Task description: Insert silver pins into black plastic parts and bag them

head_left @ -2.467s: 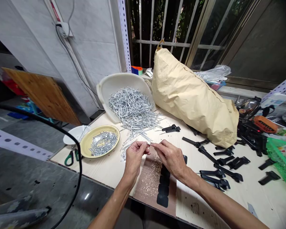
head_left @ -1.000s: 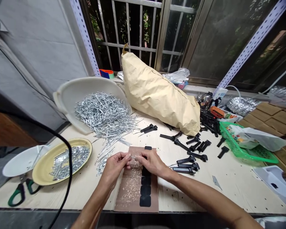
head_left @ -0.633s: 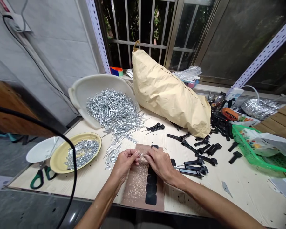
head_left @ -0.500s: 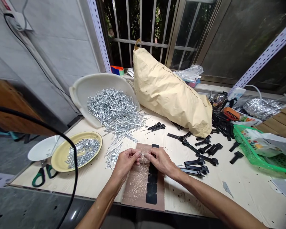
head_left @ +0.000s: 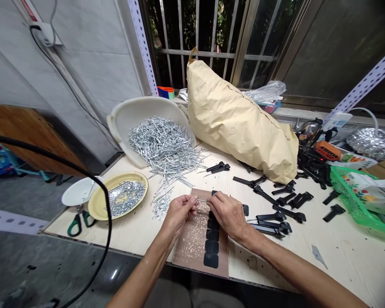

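Note:
A thin silver metal pin lies level between my two hands. My left hand is closed, pinching its left end between thumb and forefinger. The right end of the pin meets the curled fingers of my right hand, which partly hide it. A black piece shows just past the right hand's knuckles; whether that hand holds it is hidden. Below the hands is a brown board, speckled with light crumbs. A column of black rounded pads runs down the board, its upper part covered by my right hand.
A white basin spills metal pins onto the table. Small washers fill a yellow dish near green-handled scissors. A big paper sack lies behind. Black plastic parts and a green basket are at right. A cable hangs at left.
The view has shifted left, so things appear further right. My hands have moved slightly apart, showing more of the pin. The black piece now shows beside my right hand.

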Motion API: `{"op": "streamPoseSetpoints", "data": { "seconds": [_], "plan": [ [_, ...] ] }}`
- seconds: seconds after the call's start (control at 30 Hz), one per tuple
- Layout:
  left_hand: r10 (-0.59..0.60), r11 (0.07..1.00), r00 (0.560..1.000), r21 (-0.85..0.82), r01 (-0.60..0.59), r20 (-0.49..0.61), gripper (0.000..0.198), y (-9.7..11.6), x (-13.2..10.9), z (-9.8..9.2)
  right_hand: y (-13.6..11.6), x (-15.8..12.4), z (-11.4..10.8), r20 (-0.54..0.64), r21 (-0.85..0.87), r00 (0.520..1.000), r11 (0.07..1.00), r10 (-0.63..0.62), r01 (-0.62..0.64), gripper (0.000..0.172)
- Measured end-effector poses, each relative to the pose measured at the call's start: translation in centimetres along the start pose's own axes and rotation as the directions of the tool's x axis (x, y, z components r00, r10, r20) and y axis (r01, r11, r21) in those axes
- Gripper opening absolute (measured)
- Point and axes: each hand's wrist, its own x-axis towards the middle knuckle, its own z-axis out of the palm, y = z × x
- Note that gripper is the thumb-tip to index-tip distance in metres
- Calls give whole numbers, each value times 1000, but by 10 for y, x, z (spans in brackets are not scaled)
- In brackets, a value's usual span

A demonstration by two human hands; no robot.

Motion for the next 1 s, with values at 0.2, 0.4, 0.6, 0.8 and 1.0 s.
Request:
{"op": "streamPoseSetpoints", "data": {
  "seconds": [0.2, 0.4, 0.6, 0.8, 1.0],
  "plan": [
    [126, 985, 991, 124, -119, -47, 29, -3, 0, 2, -2, -3, 3, -4, 195, 997, 978, 71, -69, 14],
    [112, 983, 994, 147, -108, -18, 29, -5, -1, 1, -4, -4, 2, -18, 67, 999, 997, 34, -33, 24],
    [117, 983, 993, 145, -116, -3, 32, -4, 1, 1, -3, -3, 5, -25, 133, 999, 990, 42, -38, 16],
    [123, 975, 992, 185, -121, 4, 31, 0, 1, 1, -1, -1, 8, -13, 96, 999, 995, 31, -30, 21],
    [83, 980, 996, 181, -86, 28, 32, 1, 1, 1, 4, -3, 11, -30, 69, 999, 997, -36, 38, 21]
  ]
}}
